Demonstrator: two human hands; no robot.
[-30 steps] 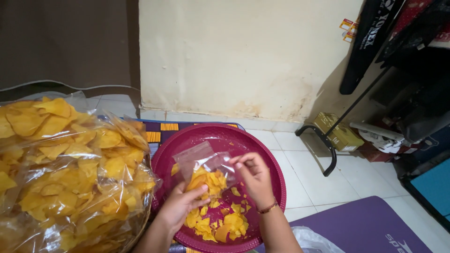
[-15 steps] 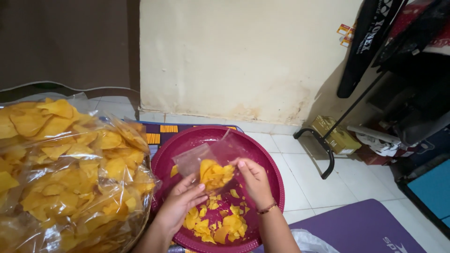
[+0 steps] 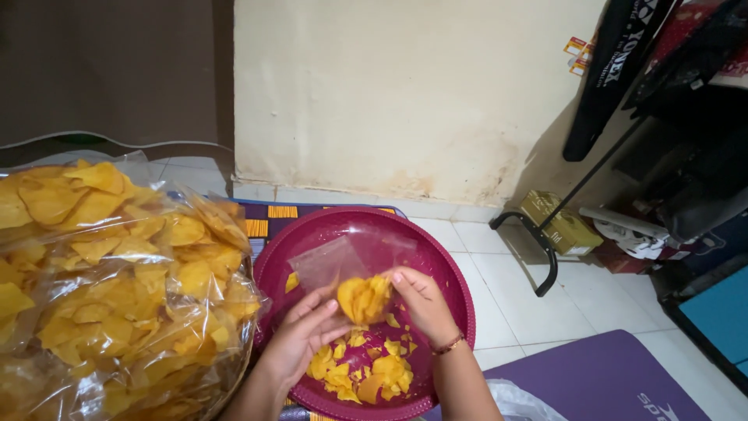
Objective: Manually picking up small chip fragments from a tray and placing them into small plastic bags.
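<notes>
One huge clear sack [image 3: 117, 288] of yellow chips bulges left of the maroon tray [image 3: 448, 269]. Over the tray, left hand [image 3: 300, 339] and right hand [image 3: 421, 304] together pinch a small clear bag [image 3: 354, 273], its bottom packed with chips.

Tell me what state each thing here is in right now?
Small clear bag: part filled with chips, top loose, held by both hands.
Left hand: gripping the bag from below.
Right hand: pinching the bag's side.
Maroon tray: flat, chips scattered inside.
Big clear sack: stuffed with chips.
</notes>
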